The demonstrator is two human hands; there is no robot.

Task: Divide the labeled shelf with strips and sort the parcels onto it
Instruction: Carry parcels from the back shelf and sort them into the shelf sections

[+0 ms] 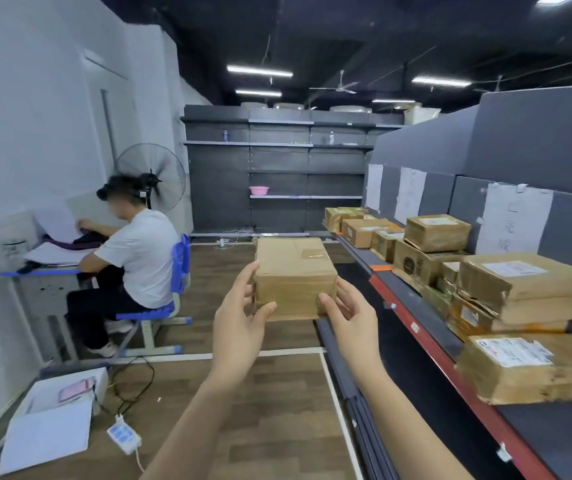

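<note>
I hold a small brown cardboard parcel (293,273), sealed with clear tape, in the air ahead of me at mid-frame. My left hand (241,318) grips its left side, thumb on the front face. My right hand (350,315) grips its right side in the same way. To the right runs the dark shelf (416,317) with a red front edge. Several taped brown parcels (519,289) lie stacked on it, some with white labels. White paper label sheets (513,220) hang on the grey back panel. I see no divider strips clearly.
A person in a white shirt (128,258) sits at a desk on the left, beside a standing fan (153,174). A white box (59,414), a power strip (123,436) and cables lie on the wooden floor. Grey shelving (277,168) lines the far wall.
</note>
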